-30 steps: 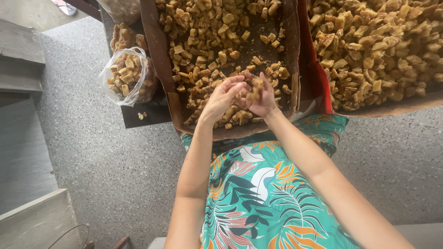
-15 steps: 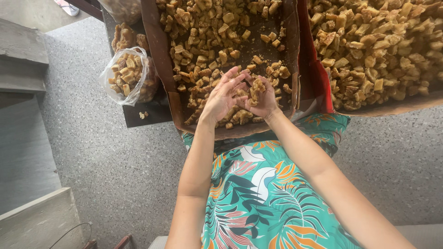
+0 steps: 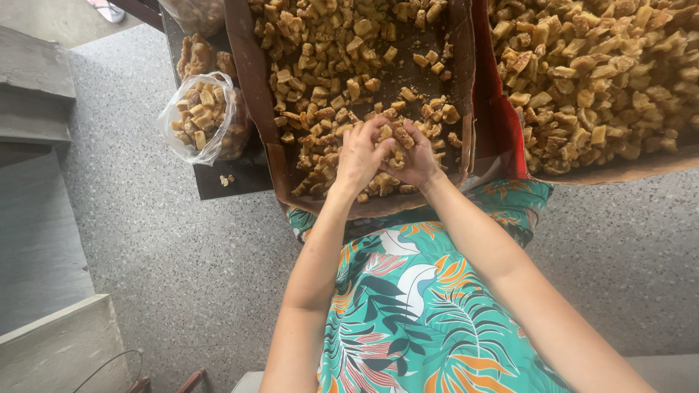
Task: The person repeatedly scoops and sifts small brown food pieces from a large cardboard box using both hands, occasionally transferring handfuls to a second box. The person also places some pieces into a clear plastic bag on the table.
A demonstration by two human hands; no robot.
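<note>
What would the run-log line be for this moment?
left hand: on fried snack pieces | right hand: holding pieces | container: brown cardboard box | nearby: clear plastic bag, second box

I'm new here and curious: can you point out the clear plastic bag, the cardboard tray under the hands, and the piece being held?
clear plastic bag (image 3: pixel 198 116), head view, its bulging side.
cardboard tray (image 3: pixel 251 87), head view, left wall.
held piece (image 3: pixel 403 136), head view, its top.
</note>
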